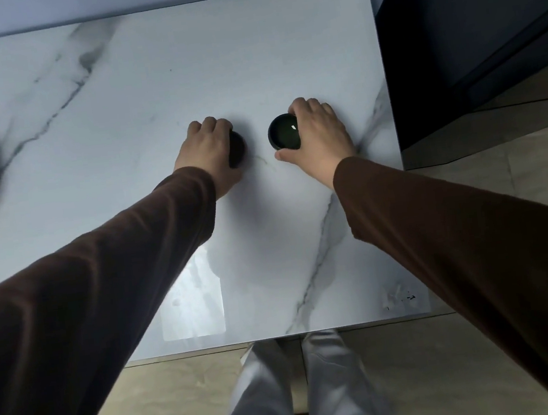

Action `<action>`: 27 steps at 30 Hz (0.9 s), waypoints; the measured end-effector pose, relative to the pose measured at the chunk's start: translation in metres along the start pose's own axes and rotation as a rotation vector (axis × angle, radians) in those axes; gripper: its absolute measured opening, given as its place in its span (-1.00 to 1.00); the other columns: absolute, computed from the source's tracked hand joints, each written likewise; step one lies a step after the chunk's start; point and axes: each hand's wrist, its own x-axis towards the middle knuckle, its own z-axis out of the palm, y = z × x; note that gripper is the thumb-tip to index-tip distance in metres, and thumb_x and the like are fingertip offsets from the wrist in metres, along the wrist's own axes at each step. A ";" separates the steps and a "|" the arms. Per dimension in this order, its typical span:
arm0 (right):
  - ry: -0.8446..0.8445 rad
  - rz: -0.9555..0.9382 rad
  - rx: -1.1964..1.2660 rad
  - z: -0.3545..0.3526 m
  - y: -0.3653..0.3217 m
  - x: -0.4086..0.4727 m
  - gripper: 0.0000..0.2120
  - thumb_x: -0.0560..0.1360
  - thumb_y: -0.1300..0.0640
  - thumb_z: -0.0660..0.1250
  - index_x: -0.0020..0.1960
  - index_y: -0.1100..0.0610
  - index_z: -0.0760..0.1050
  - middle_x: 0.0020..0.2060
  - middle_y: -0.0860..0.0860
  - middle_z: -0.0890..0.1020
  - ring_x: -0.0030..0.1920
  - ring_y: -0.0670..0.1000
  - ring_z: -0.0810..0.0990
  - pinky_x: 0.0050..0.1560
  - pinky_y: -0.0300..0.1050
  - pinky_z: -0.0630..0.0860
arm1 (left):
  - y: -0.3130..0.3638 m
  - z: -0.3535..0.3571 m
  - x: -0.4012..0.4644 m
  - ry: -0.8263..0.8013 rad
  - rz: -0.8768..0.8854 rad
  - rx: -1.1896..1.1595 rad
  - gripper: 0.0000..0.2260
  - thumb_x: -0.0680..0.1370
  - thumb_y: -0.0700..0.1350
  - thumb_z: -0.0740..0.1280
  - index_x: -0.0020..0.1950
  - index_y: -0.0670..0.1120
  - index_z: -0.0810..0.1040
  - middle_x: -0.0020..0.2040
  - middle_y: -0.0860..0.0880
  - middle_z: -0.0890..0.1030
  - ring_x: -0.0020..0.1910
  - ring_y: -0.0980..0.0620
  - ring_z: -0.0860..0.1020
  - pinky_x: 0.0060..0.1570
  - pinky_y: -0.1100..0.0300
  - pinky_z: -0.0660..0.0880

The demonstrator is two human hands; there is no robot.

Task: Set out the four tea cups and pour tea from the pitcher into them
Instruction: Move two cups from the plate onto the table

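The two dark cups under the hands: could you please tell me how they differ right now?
The right cup shows its open mouth and glossy inside; the left cup is mostly covered by the left hand. The right hand grips its cup from the side. Both are dark, round and on the table.

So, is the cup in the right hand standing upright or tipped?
Upright: the dark cup under the right hand shows its round open mouth facing up, on the marble table.

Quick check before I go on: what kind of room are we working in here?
Probably a home dining or kitchen area, though that is a guess. The marble-look table stands on a beige tiled floor, a dark cabinet sits beside it, and each hand holds a small dark tea cup.
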 end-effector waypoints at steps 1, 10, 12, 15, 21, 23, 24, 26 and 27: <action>0.002 0.004 -0.001 0.000 0.000 0.000 -0.42 0.32 -0.09 0.53 0.19 0.13 0.39 0.13 0.06 0.51 0.17 0.12 0.44 0.08 0.01 0.45 | 0.001 0.000 0.000 -0.008 0.001 0.008 -0.40 0.34 -0.11 0.43 0.35 -0.17 0.35 0.25 -0.18 0.43 0.22 -0.22 0.34 0.14 -0.04 0.40; 0.041 -0.049 -0.101 -0.025 -0.016 -0.021 -0.34 0.39 -0.16 0.45 0.37 0.10 0.36 0.25 0.05 0.48 0.28 0.12 0.37 0.24 -0.01 0.39 | -0.013 -0.021 -0.036 -0.008 -0.009 -0.004 -0.25 0.36 -0.04 0.48 0.47 -0.10 0.22 0.36 -0.15 0.36 0.32 -0.21 0.29 0.27 -0.05 0.35; 0.076 -0.085 -0.128 -0.032 -0.030 -0.032 -0.43 0.42 -0.12 0.42 0.34 0.08 0.39 0.25 0.03 0.49 0.27 0.11 0.38 0.22 -0.02 0.40 | -0.022 -0.029 -0.053 0.028 -0.009 -0.013 -0.27 0.38 -0.03 0.47 0.47 -0.11 0.24 0.36 -0.14 0.36 0.32 -0.21 0.29 0.29 -0.04 0.33; 0.087 -0.139 -0.119 -0.037 -0.061 -0.050 -0.52 0.47 -0.04 0.38 0.33 0.07 0.40 0.26 0.02 0.48 0.27 0.10 0.38 0.21 -0.04 0.38 | -0.040 -0.041 -0.080 0.056 -0.004 -0.023 -0.33 0.41 -0.04 0.46 0.45 -0.14 0.28 0.36 -0.15 0.37 0.32 -0.21 0.30 0.30 -0.02 0.32; 0.034 -0.148 -0.079 -0.017 -0.142 -0.090 -0.64 0.50 0.01 0.34 0.24 0.12 0.46 0.20 0.06 0.51 0.23 0.13 0.40 0.23 -0.05 0.36 | -0.101 -0.058 -0.133 0.031 0.007 -0.051 -0.44 0.45 -0.01 0.41 0.40 -0.11 0.34 0.30 -0.12 0.44 0.30 -0.17 0.34 0.26 -0.02 0.36; -0.018 -0.118 -0.048 -0.004 -0.170 -0.106 -0.63 0.51 0.01 0.33 0.28 0.11 0.45 0.25 0.05 0.50 0.28 0.11 0.38 0.28 -0.03 0.35 | -0.126 -0.064 -0.152 0.008 0.012 -0.057 -0.44 0.46 -0.01 0.40 0.41 -0.10 0.34 0.28 -0.11 0.45 0.28 -0.16 0.35 0.24 0.00 0.37; -0.036 -0.110 -0.037 0.002 -0.183 -0.112 -0.62 0.52 0.02 0.32 0.29 0.10 0.44 0.25 0.04 0.50 0.29 0.10 0.38 0.29 -0.03 0.35 | -0.138 -0.067 -0.160 0.009 0.015 -0.061 -0.44 0.46 0.00 0.40 0.41 -0.10 0.34 0.27 -0.10 0.46 0.27 -0.15 0.36 0.22 0.00 0.38; -0.055 -0.107 -0.031 0.013 -0.206 -0.122 -0.63 0.53 0.02 0.31 0.30 0.09 0.43 0.24 0.03 0.51 0.27 0.09 0.40 0.29 -0.01 0.36 | -0.159 -0.072 -0.174 0.006 0.023 -0.056 -0.44 0.46 0.00 0.40 0.41 -0.10 0.34 0.27 -0.10 0.46 0.25 -0.15 0.37 0.21 0.00 0.39; -0.057 -0.108 -0.030 0.019 -0.217 -0.125 -0.64 0.53 0.02 0.31 0.30 0.09 0.44 0.23 0.02 0.52 0.26 0.09 0.40 0.29 -0.02 0.36 | -0.170 -0.075 -0.180 0.006 0.025 -0.051 -0.44 0.46 0.00 0.40 0.41 -0.10 0.34 0.27 -0.09 0.46 0.25 -0.15 0.37 0.21 0.00 0.39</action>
